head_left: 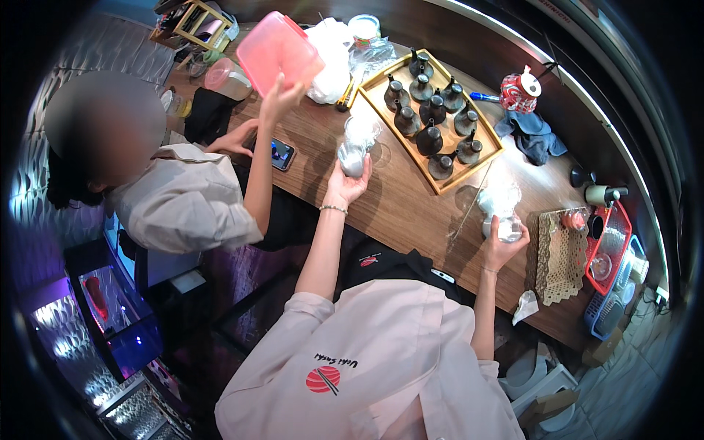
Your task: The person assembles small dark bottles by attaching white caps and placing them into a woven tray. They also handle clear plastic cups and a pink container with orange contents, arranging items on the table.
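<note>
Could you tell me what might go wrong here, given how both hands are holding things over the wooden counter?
1. The left hand lifts a clear bag of white stuff above the wooden counter; if it slips, it could spill.
2. The right hand grips a glass jar near the counter's edge, so a bump might knock it off.
3. A co-worker's pink container hangs tilted close to the tray of dark bottles.
</note>
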Tool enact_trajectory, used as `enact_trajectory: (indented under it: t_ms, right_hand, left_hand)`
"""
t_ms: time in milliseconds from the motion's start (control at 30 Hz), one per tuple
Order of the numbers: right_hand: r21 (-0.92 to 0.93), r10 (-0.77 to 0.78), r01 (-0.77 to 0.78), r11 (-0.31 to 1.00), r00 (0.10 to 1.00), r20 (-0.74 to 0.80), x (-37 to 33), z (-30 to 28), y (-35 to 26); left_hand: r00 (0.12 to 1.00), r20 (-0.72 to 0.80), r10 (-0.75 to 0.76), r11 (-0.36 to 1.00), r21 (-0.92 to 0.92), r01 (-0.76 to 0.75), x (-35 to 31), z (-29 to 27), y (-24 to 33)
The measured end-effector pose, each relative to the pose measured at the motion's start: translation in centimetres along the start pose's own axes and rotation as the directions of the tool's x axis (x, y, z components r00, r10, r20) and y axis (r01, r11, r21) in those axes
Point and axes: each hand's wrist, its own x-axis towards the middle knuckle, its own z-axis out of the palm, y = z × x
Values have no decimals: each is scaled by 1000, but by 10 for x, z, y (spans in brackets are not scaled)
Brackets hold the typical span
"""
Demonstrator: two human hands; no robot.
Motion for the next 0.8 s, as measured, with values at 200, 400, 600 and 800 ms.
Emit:
enact_trajectory:
  t_ms: [200,400,600,800]
  right_hand:
    - [35,45,-45,998,999,6,-12,-10,10]
    - [-57,97,-95,994,995,32,-18,-23,11]
    - [-79,117,-114,990,992,36,-16,-25,12]
    - [-35,134,-132,991,990,51,-12,-23,10]
  left_hand:
    - [997,-21,72,995,70,-71,0,-20,-2]
    - [998,62,10,996,83,-15,3,-43,-2]
    - [996,76,-37,995,95,30,1,-40,0]
    - [999,25,-22,994,111,19,0,-28,-2]
